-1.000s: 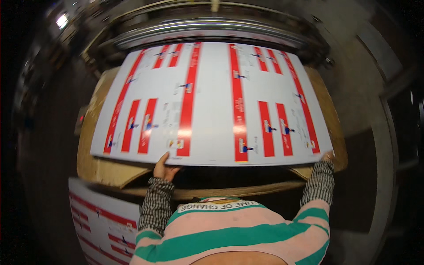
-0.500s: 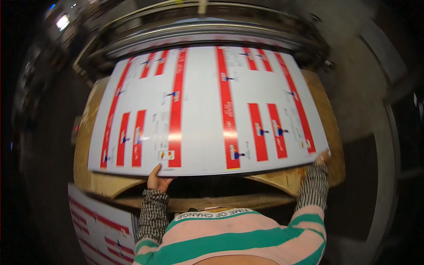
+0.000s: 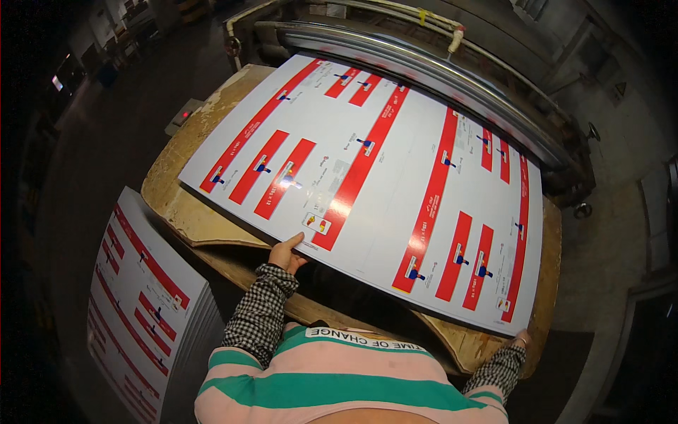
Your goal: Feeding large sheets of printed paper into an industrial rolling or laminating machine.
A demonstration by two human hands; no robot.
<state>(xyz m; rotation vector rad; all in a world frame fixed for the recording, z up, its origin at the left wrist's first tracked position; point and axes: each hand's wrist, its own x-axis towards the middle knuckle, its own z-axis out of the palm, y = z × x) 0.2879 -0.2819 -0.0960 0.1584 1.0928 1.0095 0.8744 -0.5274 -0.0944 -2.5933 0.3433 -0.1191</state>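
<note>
Sheet [image 3: 395, 191], big, white with red bars, lies flat on the worn board [image 3: 176, 191]. My left hand [image 3: 288, 253] pinches its near edge, my right hand [image 3: 521, 338] grips the near corner, spread wide for control. Stack [image 3: 141, 304] sits beyond my left hand.

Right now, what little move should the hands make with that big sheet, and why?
Probably slide the printed sheet toward the roller. The left hand and right hand grip its near edge, which overhangs the worn board, while the far edge lies at the roller.
</note>
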